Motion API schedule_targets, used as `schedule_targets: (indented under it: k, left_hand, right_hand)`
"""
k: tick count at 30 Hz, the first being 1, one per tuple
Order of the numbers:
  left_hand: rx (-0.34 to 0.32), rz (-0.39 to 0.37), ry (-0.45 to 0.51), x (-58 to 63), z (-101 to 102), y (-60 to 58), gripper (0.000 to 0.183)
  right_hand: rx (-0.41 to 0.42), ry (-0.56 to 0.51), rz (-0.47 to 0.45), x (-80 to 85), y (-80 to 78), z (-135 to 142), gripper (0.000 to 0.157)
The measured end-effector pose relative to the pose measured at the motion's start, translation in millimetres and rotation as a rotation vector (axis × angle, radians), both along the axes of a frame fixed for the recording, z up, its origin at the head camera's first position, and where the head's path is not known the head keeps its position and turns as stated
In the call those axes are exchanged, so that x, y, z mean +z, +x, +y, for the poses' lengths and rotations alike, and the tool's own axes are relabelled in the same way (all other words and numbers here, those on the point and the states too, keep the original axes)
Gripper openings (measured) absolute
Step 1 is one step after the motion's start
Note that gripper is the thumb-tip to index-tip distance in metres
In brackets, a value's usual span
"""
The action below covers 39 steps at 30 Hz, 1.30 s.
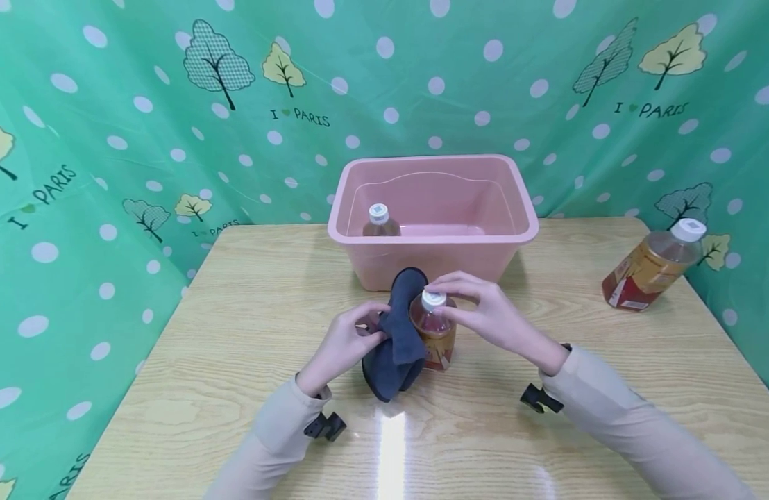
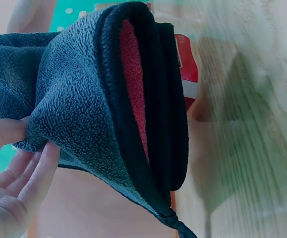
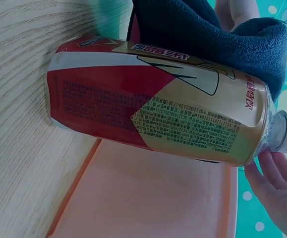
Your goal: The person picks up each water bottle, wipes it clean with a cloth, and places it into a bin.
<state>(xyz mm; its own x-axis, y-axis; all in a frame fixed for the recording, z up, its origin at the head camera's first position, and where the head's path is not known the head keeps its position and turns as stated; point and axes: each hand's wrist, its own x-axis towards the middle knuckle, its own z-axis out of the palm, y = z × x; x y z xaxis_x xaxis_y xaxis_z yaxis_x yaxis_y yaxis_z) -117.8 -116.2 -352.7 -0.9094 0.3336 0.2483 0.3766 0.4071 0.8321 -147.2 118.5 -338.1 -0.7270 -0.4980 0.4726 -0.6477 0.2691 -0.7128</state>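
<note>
The right hand (image 1: 484,314) is gripping the white cap (image 1: 434,299) of a bottle (image 1: 439,347) between thumb and fingers, while the left hand (image 1: 345,342) is pinching a dark cloth (image 1: 393,346) just beside it. The bottle is standing upright on the table (image 1: 203,389), and the cloth is overlapping its left side. Around the bottle a label (image 3: 133,99) is showing red, gold and white areas; large Chinese characters are running near its edge, and a block of small dark print is filling its middle, too fine to read with certainty. The cloth is hanging in folds, its black edging framing a pinkish-red inner face in the left wrist view. Just behind, a pink bin (image 1: 431,262) is holding a second bottle (image 1: 382,227) at its left end, only the white cap and shoulder rising into view. Well to the right, a third bottle (image 1: 653,269) is standing near the table's edge, wearing a similar gold-and-red wrap. Behind everything, a green curtain (image 1: 422,62) is repeating "I PARIS" with a small heart between the words, among trees and pale dots.
</note>
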Motion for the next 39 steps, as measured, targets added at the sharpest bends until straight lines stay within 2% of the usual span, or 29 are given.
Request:
schedule_targets:
  k: [5, 12, 20, 27, 33, 39]
  left_hand:
    - [-0.011, 0.021, -0.010, -20.0, -1, -11.8, 0.034]
    - [-0.042, 0.055, -0.013, -24.2, 2, -13.3, 0.036]
    - [-0.038, 0.064, -0.061, -34.6, 5, -15.0, 0.038]
    - [-0.037, 0.036, -0.120, -48.0, 6, -16.8, 0.039]
    - [-0.039, 0.011, -0.147, -54.2, 6, -17.8, 0.040]
    - [-0.064, -0.002, -0.217, -62.8, 5, -18.5, 0.040]
  right_hand:
    - [0.015, -0.001, -0.008, -0.3, 0.8, 1, 0.029]
    - [0.013, -0.013, -0.011, -1.8, 1.3, 1, 0.029]
    - [0.022, -0.032, -0.016, -3.7, -0.4, 0, 0.028]
    - [0.038, -0.048, 0.001, -5.8, -1.4, 1, 0.028]
    - [0.029, -0.046, -0.005, -6.6, -1.6, 1, 0.028]
    - [0.029, -0.050, -0.011, -6.4, -1.1, 1, 0.029]
